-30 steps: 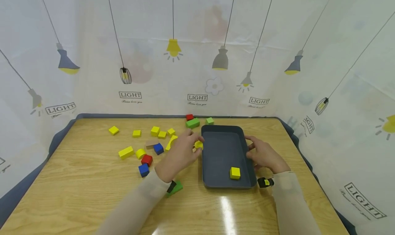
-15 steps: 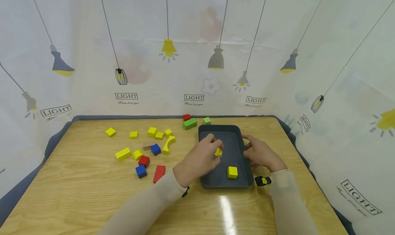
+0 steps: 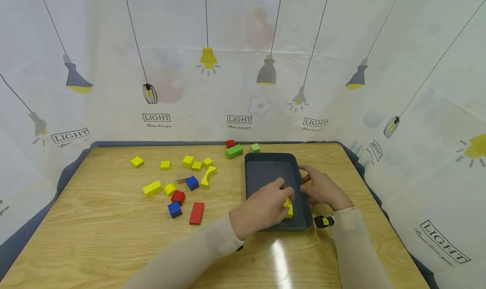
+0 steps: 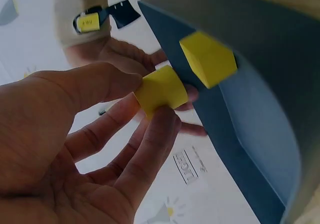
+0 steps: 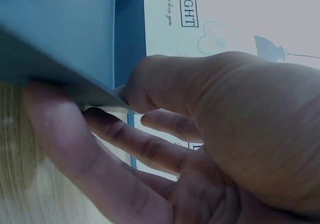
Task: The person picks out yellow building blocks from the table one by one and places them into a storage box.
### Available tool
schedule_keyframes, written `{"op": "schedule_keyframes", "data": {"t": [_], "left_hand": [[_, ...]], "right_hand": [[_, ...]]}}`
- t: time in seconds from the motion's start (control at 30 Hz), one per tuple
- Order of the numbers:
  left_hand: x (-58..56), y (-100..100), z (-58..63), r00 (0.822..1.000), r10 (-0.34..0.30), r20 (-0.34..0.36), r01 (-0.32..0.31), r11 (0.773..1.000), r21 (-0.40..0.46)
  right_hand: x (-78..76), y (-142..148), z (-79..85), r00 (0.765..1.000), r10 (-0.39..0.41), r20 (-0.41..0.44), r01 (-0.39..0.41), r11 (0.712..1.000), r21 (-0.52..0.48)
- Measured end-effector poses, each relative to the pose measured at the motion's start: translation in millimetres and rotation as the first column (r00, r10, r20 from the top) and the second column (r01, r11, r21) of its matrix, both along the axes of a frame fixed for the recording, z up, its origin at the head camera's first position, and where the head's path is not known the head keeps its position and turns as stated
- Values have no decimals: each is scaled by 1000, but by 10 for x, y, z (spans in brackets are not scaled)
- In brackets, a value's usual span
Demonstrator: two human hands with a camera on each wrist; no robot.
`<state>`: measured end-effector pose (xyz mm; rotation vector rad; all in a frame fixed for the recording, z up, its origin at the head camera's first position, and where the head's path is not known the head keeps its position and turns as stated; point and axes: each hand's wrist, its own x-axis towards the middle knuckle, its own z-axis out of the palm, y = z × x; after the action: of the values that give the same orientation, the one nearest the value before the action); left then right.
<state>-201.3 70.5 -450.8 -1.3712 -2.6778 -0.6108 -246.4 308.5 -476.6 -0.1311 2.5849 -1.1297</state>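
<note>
Over the near right part of the dark grey tray [image 3: 265,171], my left hand [image 3: 262,209] pinches a yellow cylindrical block [image 4: 162,91] between thumb and fingertips. A yellow cube [image 4: 212,61] sits inside the tray beside it; in the head view the held block and my fingers partly cover this cube. At the tray's right side, my right hand [image 3: 322,190] holds the wall. The right wrist view has the thumb [image 5: 145,83] at the rim and other fingers lower against the outside.
Left of the tray lie several yellow blocks [image 3: 152,188], among them a yellow arch [image 3: 207,178]. Red blocks [image 3: 196,213], blue cubes [image 3: 174,209] and a tan block [image 3: 183,178] are mixed in. Green blocks [image 3: 234,151] and a red one stand near the back edge.
My left hand has carried the yellow cylindrical block from the tray's left rim across the tray, rightward and nearer, to beside the yellow cube. My right hand has stayed at the tray's side.
</note>
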Motion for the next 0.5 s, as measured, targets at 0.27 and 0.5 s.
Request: {"op": "schedule_keyframes", "data": {"t": [0.27,0.5], "left_hand": [[101,224,-25,998,-59,27,60,996,-59],[133,360,-95,996,-82,20,83,993,-83]], "right_hand": [[-5,13,-11,1000,2,0,-2,1000,-6],[-17,24,-4,1000,22,-7,-22,1000,-6]]}}
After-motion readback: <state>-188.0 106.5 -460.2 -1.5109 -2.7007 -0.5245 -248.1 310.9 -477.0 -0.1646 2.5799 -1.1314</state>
